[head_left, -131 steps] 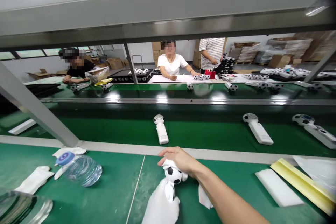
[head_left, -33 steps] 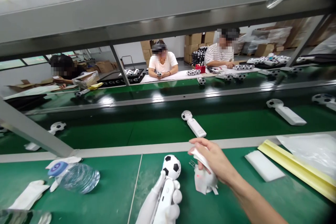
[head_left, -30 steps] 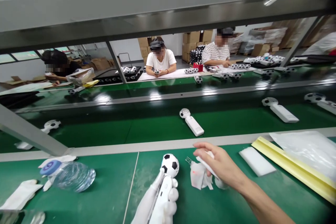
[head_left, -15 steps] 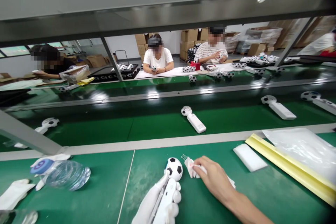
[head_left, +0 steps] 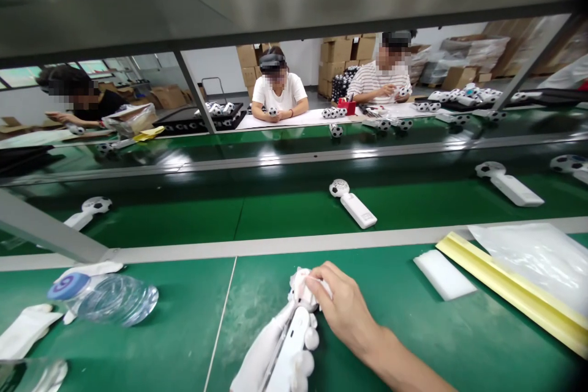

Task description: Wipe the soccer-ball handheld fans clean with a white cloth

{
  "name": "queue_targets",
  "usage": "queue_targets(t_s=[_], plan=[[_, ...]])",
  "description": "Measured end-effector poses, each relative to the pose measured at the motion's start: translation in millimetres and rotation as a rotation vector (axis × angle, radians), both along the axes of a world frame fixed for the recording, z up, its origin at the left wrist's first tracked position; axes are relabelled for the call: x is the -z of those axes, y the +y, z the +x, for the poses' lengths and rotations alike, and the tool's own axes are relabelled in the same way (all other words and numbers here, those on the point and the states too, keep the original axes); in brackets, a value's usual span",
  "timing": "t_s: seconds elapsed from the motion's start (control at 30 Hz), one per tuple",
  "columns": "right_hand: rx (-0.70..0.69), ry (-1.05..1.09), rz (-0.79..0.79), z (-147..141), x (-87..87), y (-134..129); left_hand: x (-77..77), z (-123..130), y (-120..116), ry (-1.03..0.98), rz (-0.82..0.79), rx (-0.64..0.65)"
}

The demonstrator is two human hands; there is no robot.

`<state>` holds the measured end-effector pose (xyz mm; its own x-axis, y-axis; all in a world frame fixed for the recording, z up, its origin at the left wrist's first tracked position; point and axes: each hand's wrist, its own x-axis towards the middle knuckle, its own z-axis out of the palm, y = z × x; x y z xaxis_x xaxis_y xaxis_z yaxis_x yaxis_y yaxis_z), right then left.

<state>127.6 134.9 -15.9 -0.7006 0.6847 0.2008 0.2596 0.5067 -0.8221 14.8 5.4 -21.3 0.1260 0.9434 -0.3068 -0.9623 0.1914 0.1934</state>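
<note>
Fingers (head_left: 325,277) of the bare right hand (head_left: 345,313) are curled shut, pinching a crumpled white cloth (head_left: 299,285) down over the head of a white handheld fan (head_left: 290,343) shaped like a black-and-white football. A moment earlier that head stood uncovered, with the cloth just beside it and the hand to its right; now the cloth hides most of it. The white-gloved left hand (head_left: 271,355) is closed around the fan's long white handle, holding it tilted at the bottom centre of the view, above a green workbench mat (head_left: 250,324). On the mat lie a clear plastic water bottle with a blue cap (head_left: 114,300), on its side, and a white cloth glove (head_left: 27,331). To the right are a white foam strip (head_left: 443,274), a long yellow strip (head_left: 505,282) and a clear plastic sheet (head_left: 533,257). Beyond a grey metal rail (head_left: 275,248), another white football fan (head_left: 353,203) lies on a green conveyor belt (head_left: 184,220). Farther off sit a co-worker in a white T-shirt (head_left: 278,95) and a co-worker in a striped shirt (head_left: 383,86).
</note>
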Motion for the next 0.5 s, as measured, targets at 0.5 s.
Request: queue_targets(t_s=[0.5], plan=[[-0.015, -0.013, -0.033, -1.5, -2.4, 4.1, -0.3, -4.0, 0.3, 0.001, 0.010, 0.067]])
